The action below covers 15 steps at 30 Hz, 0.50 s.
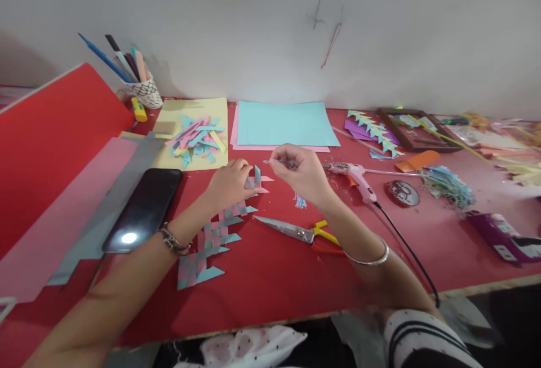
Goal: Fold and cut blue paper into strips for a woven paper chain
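My left hand (228, 183) is closed at the far end of a woven paper strip (213, 235), fingers pinched on it. Pink and blue-grey bands cross in that strip, with pointed blue tips along its right side. Beside it, my right hand (303, 175) is raised with thumb and fingers pressed together. A thin greyish end pokes from its fingertips; the rest is hidden in the palm. Just below that hand shows a small pink-and-blue tassel (300, 202); I cannot tell whether it is joined to what I hold. Scissors (300, 233) with yellow and orange handles lie nearest my right forearm.
A black phone (143, 210) lies left. Behind are folded paper strips (198, 137), blue sheets (287, 123) and a pen cup (146, 93). To the right, a pink glue gun (359, 182) trails its cord near a bundle of tassels (450, 187) and a brown tray (389, 123).
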Available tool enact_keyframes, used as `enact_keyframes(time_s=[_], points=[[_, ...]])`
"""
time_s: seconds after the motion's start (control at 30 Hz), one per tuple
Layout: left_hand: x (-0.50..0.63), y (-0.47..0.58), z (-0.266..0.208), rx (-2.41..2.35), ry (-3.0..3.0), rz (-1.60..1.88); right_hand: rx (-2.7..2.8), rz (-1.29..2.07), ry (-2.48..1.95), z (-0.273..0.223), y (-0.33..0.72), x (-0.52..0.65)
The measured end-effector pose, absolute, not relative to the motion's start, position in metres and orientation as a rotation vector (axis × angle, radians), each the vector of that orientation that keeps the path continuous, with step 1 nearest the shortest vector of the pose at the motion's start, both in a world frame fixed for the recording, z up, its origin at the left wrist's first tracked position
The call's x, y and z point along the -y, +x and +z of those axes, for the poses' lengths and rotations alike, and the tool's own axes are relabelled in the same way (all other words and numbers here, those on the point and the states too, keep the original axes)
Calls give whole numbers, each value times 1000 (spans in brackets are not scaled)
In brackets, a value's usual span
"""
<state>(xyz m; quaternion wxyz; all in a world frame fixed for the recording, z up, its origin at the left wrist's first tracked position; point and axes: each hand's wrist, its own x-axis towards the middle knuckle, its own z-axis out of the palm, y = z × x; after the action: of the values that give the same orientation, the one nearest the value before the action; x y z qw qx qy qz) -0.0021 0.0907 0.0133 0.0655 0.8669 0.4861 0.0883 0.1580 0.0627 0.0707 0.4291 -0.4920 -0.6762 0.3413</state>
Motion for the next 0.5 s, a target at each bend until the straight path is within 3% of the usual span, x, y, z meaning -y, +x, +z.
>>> enact_keyframes(time_s=[0.5], points=[[-99, -5, -14, -1298, 2365, 594, 2000, 584, -1510, 13, 166, -74]])
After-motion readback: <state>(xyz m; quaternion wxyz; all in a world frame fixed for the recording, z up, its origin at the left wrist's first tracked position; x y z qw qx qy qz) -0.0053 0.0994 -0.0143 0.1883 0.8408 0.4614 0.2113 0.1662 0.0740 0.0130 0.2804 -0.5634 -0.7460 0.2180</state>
